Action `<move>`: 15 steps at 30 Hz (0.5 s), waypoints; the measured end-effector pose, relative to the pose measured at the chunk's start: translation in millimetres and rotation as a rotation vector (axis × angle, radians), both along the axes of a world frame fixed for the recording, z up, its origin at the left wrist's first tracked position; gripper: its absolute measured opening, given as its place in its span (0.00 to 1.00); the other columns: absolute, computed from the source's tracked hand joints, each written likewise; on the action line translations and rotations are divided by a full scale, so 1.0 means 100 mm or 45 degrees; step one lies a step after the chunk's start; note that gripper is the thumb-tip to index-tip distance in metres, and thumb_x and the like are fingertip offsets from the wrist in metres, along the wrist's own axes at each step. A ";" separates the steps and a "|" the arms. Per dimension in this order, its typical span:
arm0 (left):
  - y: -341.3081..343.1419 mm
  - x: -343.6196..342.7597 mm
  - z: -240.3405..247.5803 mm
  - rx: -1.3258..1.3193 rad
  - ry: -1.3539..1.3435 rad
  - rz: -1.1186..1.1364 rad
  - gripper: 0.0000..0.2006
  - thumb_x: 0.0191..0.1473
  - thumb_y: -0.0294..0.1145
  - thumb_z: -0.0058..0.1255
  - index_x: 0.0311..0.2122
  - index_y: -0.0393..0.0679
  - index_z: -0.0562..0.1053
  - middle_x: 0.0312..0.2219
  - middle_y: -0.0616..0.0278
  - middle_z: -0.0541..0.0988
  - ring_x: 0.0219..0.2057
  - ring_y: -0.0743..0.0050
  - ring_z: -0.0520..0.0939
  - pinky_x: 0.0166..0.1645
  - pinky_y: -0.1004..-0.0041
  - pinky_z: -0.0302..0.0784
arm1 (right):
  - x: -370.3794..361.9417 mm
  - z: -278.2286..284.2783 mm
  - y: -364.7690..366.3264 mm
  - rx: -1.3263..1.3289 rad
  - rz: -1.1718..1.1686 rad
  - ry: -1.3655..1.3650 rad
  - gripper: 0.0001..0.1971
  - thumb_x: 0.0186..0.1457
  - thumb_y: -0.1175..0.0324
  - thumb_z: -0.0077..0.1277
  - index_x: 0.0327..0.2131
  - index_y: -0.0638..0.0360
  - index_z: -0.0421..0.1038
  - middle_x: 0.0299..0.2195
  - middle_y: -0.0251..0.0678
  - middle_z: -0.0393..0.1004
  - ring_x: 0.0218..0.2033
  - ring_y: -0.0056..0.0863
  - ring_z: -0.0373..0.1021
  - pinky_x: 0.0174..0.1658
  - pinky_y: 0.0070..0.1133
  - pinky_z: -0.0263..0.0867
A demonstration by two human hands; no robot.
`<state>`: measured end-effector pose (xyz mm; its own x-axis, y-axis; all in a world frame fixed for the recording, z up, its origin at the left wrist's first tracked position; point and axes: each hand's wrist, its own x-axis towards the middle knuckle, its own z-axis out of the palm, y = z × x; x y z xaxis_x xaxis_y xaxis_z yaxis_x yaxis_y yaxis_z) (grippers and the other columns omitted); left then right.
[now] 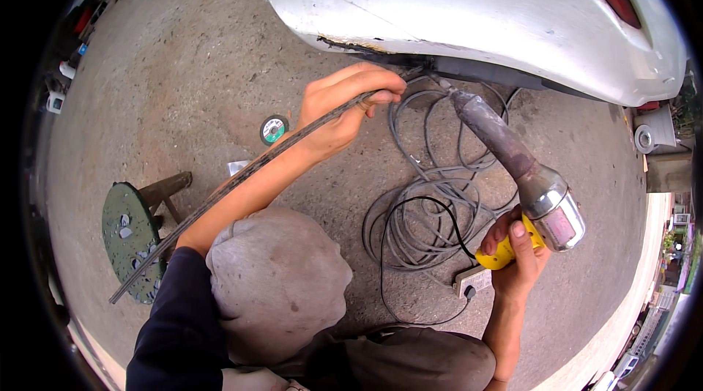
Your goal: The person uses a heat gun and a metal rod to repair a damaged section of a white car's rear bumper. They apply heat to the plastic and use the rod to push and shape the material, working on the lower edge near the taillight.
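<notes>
My left hand [333, 113] pinches a long, dark plastic rod [253, 165], which slants from the lower left up to the underside of a white car bumper [439, 6]. In my right hand [521, 266] is a hot air gun [501, 135] with a yellow handle and a scorched metal barrel. Its narrow nozzle points up and left, close to the rod's upper end at the black lower edge [505, 72] of the bumper. Whether nozzle and rod touch, I cannot tell. Dark, rough patches [351, 45] mark the bumper's bottom left edge.
A coiled grey cable [432, 222] lies on the concrete below the gun, beside a power strip [472, 281] with a black plug. A green-centred disc [274, 129] lies left of my left forearm. Farther left stands a small round green stool [124, 226]. My knees are at the bottom.
</notes>
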<state>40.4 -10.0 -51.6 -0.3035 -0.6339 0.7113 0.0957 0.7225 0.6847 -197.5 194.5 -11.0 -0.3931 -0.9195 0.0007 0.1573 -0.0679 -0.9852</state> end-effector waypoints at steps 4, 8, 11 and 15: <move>0.00 0.00 -0.01 0.005 0.002 -0.005 0.12 0.53 0.14 0.48 0.40 0.39 0.78 0.34 0.60 0.81 0.33 0.77 0.83 0.25 0.81 0.72 | 0.00 -0.01 0.00 -0.001 0.003 -0.012 0.18 0.55 0.63 0.57 0.41 0.66 0.64 0.22 0.37 0.67 0.17 0.24 0.65 0.20 0.20 0.62; 0.00 -0.01 0.00 0.001 0.005 -0.005 0.12 0.53 0.14 0.49 0.40 0.40 0.78 0.34 0.60 0.81 0.33 0.77 0.83 0.25 0.81 0.72 | 0.00 0.00 -0.01 0.004 0.000 -0.021 0.18 0.55 0.63 0.57 0.41 0.66 0.64 0.22 0.37 0.67 0.17 0.24 0.65 0.20 0.20 0.62; 0.00 -0.01 -0.01 -0.009 0.006 -0.002 0.12 0.53 0.14 0.49 0.40 0.40 0.78 0.34 0.60 0.81 0.32 0.77 0.83 0.25 0.81 0.72 | 0.01 0.00 -0.01 0.003 0.003 -0.018 0.18 0.55 0.63 0.57 0.41 0.66 0.64 0.22 0.38 0.66 0.17 0.24 0.65 0.20 0.20 0.62; -0.01 -0.02 -0.02 -0.017 0.009 0.007 0.12 0.53 0.14 0.49 0.39 0.40 0.78 0.34 0.60 0.81 0.32 0.77 0.83 0.25 0.81 0.72 | 0.00 -0.01 -0.01 0.001 0.008 -0.013 0.18 0.56 0.63 0.56 0.41 0.66 0.64 0.22 0.38 0.66 0.17 0.24 0.64 0.20 0.20 0.62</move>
<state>38.1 -10.8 -53.5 -0.2949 -0.6261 0.7218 0.0963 0.7321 0.6743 -197.6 194.0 -12.1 -0.3876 -0.9218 -0.0041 0.1678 -0.0661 -0.9836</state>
